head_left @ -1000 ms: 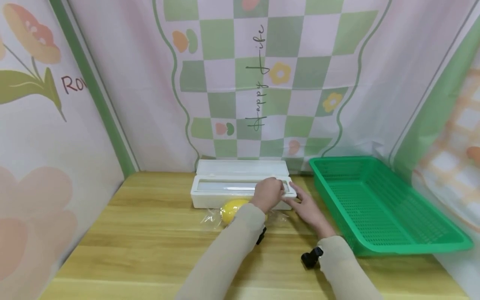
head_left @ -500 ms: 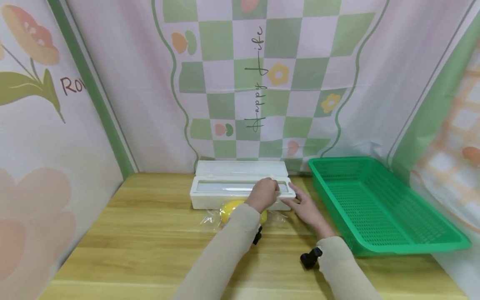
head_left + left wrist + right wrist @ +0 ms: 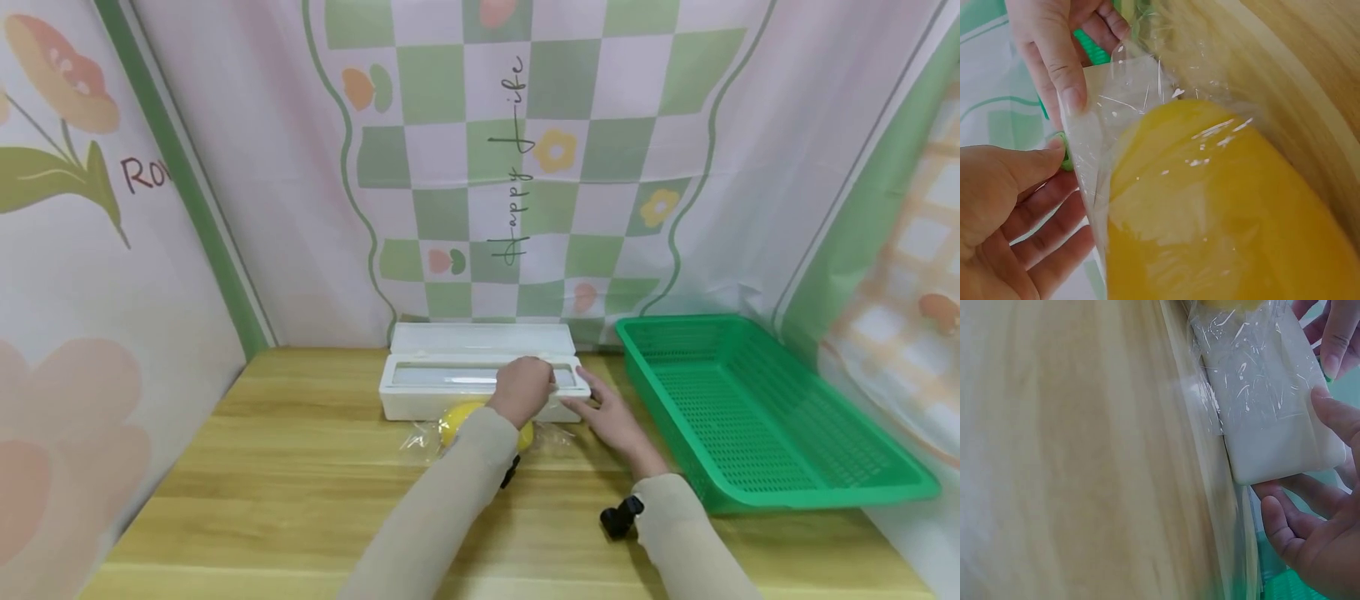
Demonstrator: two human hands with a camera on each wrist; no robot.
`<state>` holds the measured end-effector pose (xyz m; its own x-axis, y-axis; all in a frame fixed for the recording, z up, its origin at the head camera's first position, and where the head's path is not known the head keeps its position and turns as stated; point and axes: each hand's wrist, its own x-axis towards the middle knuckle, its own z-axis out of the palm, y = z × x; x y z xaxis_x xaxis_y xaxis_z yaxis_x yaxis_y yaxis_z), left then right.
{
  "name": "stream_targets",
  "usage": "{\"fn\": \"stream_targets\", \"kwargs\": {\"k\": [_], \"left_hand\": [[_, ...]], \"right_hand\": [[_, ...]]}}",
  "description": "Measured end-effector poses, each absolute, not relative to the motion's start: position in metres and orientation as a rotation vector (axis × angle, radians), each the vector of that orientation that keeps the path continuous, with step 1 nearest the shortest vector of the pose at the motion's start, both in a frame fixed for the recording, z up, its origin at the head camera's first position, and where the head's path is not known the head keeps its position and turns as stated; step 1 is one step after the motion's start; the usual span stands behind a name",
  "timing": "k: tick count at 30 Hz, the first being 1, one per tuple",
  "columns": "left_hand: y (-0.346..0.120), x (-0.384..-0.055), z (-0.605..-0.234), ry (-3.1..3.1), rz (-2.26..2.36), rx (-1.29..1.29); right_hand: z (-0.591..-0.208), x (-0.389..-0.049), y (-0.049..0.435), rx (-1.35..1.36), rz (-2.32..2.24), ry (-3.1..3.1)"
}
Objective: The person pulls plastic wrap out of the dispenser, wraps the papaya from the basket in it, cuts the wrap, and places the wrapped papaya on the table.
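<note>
Your left hand [image 3: 525, 390] has slid a little left along the open white wrap box [image 3: 420, 405], pinching its small green slider [image 3: 1067, 161]; your right hand [image 3: 611, 421] grips the box's right end. Your left sleeve [image 3: 442, 504] partly hides a yellow, round-ended thing [image 3: 1210, 206] in clear wrap, just in front. Right of everything sits a green basket [image 3: 757, 425]. Behind, a checked cloth [image 3: 562, 79] says "Happy Life".

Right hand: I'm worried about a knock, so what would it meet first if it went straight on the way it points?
Most likely the white box: the thumb and fingers of the right hand are at its right end, touching it. What comes after that is hard to judge for depth.
</note>
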<state>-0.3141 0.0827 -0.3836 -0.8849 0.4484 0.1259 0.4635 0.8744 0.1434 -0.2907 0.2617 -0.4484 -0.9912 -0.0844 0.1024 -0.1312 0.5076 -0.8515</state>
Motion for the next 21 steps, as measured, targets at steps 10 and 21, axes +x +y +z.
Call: {"fn": "stream_targets", "kwargs": {"k": [10, 21], "left_hand": [[0.076, -0.318, -0.384, -2.968, -0.345, -0.757], [0.068, -0.321, -0.387, -2.95, -0.391, -0.768]], "right_hand": [[-0.447, -0.289, 0.261, 0.18, 1.531, -2.692], [-0.445, -0.287, 0.26, 0.171, 1.531, -2.695]]}}
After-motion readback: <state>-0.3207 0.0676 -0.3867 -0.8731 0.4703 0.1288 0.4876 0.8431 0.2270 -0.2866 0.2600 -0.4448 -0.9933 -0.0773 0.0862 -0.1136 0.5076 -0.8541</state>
